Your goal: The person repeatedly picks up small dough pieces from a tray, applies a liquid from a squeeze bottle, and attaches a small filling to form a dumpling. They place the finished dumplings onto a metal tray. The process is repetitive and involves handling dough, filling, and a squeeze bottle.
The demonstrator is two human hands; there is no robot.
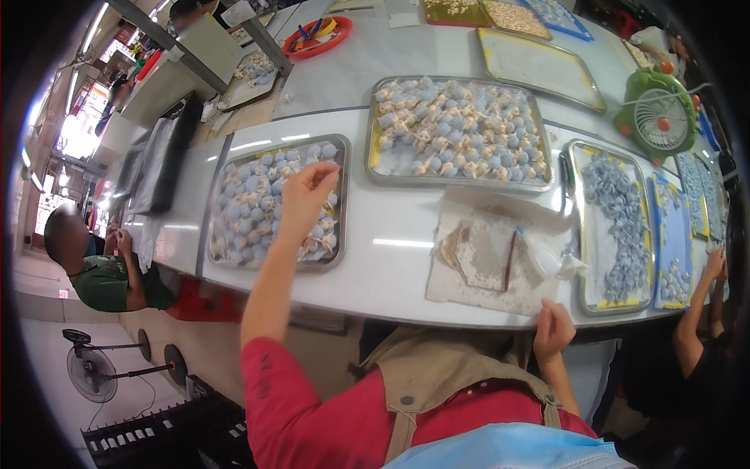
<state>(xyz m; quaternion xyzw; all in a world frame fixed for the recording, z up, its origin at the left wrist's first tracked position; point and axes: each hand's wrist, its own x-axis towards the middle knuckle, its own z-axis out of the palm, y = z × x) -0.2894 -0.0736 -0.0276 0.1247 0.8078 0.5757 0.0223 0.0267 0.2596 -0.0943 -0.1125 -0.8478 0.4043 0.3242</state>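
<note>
My left hand [307, 195] reaches over the right side of a metal tray [341, 234] that holds many small round grey-blue pieces [248, 211], some with cream parts. Its thumb and fingers are pinched together; anything between them is too small to make out. My right hand [553, 330] is at the front edge of the white table, fingers curled closed, and what they may hold is hidden. Just beyond it lies a stained cloth [449, 288] bearing a thin dark red stick [512, 259] and a white nozzle-like piece [543, 258].
A larger tray of grey-blue and cream pieces [461, 129] stands ahead. At right, another tray [576, 203] holds grey-blue parts, near a green fan [660, 117]. Far left, a red basin [344, 27] contains tools. A person in green [109, 277] sits left; another person's hand [712, 266] is at right.
</note>
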